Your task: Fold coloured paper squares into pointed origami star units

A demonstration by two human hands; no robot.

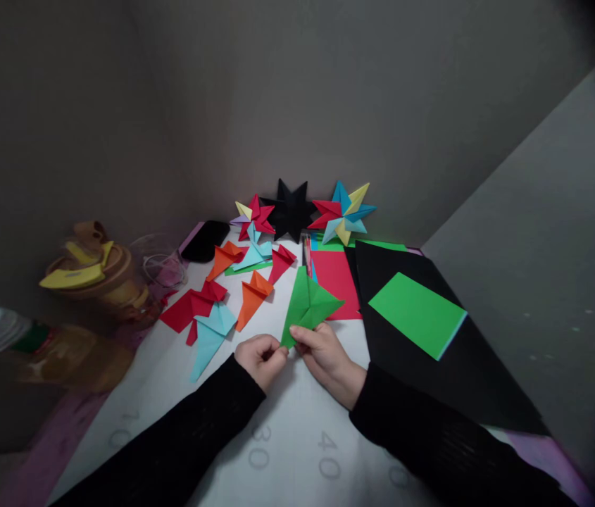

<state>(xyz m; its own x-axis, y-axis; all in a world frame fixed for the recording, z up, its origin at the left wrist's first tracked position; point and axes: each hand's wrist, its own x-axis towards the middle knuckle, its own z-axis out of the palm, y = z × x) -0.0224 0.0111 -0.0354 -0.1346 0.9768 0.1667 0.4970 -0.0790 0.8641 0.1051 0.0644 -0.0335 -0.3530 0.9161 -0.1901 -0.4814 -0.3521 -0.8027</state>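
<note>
A folded green paper piece (pixel 308 299) is held up over the white mat (pixel 286 436), its narrow tip pointing down. My left hand (pixel 262 358) is closed, with thumb and forefinger pinching that lower tip. My right hand (pixel 329 358) grips the lower right part of the same piece, thumb on top and fingers behind. Left of the hands lie folded paper pieces: a light blue one (pixel 211 338), an orange one (pixel 253 296) and a red one (pixel 191 310). More folded pieces lie just behind these.
Paper stars, one black (pixel 291 210) and one multicoloured (pixel 344 213), lean on the wall. Green sheets (pixel 417 313) lie on a black sheet (pixel 487 380) at right. Red paper (pixel 335 282) is behind my hands. A phone (pixel 206 241), basket (pixel 112 282) and jar (pixel 80 352) stand left.
</note>
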